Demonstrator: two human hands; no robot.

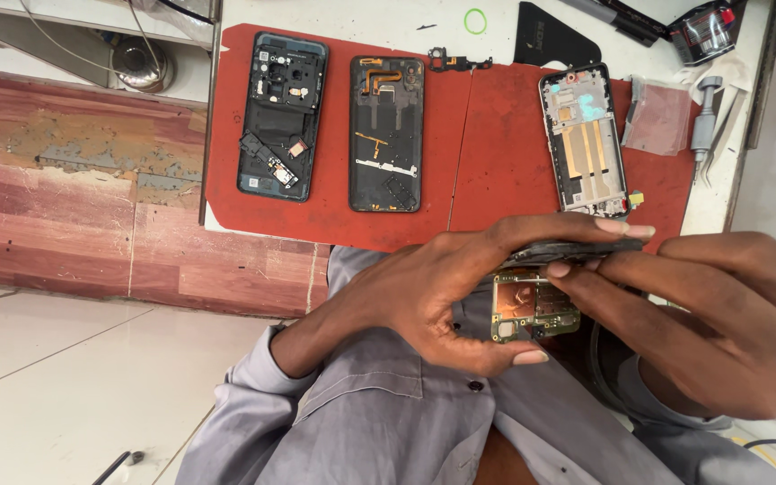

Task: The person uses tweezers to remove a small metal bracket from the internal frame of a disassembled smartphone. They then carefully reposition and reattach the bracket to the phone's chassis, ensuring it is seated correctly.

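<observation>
Head view, looking down at a workbench edge and the person's lap. In the lower centre of the frame, the left hand (433, 292) curls around a green-and-gold circuit board (532, 305), thumb below it and fingers arched over the top. The right hand (720, 314), at lower right, reaches in with fingers extended; together the two hands pinch a thin dark flat part (577, 250), seen edge-on just above the board. Both hands are thus closed on these parts, held over the person's grey shirt (388, 404).

Above the hands, a red mat (496, 153) covers the white bench. Three opened phone bodies lie on it, upright in the frame: a dark one with exposed inner parts (282, 115) at upper left, a black one with orange flex strips (386, 133) just beside it, and a silver-framed one with gold strips (584, 139) at upper right, nearest the hands. A small black bracket (458, 62) and a green ring (475, 21) lie at top centre. Metal tweezers (707, 121) rest at the far right.
</observation>
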